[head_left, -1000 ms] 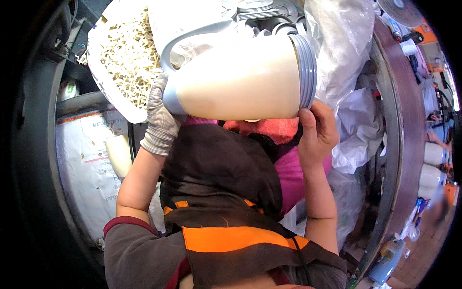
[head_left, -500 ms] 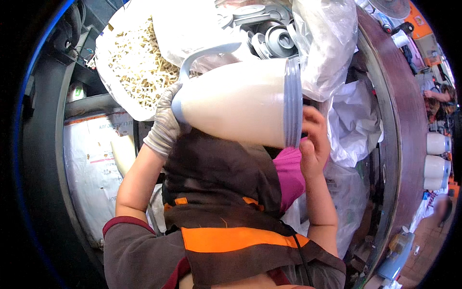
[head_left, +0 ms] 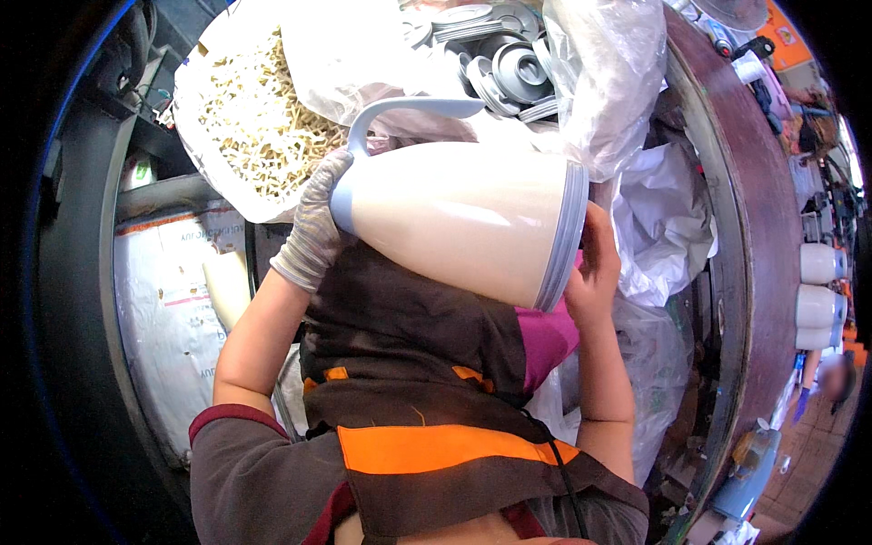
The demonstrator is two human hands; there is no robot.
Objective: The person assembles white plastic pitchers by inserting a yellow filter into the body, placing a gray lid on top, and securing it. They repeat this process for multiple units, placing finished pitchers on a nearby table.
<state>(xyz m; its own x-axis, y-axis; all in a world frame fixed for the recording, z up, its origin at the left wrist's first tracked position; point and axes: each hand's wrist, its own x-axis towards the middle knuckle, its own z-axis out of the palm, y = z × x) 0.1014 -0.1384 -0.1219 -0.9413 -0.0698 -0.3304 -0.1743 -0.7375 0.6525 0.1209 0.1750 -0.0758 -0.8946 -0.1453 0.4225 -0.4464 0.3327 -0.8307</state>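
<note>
A cream-coloured jug [head_left: 454, 213] with a blue-grey handle [head_left: 413, 106] lies on its side across my lap, held up in both hands. My left hand [head_left: 316, 222], in a striped knit glove, grips its narrow blue-grey end, by the foot of the handle. At the wide ribbed end, my bare right hand [head_left: 598, 268] supports the jug, its fingers bent against the end face and partly hidden. Beyond the jug, an open bag holds grey round plastic parts [head_left: 520, 74]. Left of them, small beige curled pieces [head_left: 259, 123] fill another bag.
Crumpled clear plastic [head_left: 604, 82] and white sheeting [head_left: 658, 222] lie right of the jug. A dark reddish-brown counter [head_left: 767, 227] curves along the right, with several similar jugs [head_left: 817, 309] past it and people farther off. A white printed package [head_left: 173, 309] lies at the left.
The jug has turned slightly clockwise, its ribbed end now lower and nearer me. Its handle has shifted right and down. Both hands have stayed on it.
</note>
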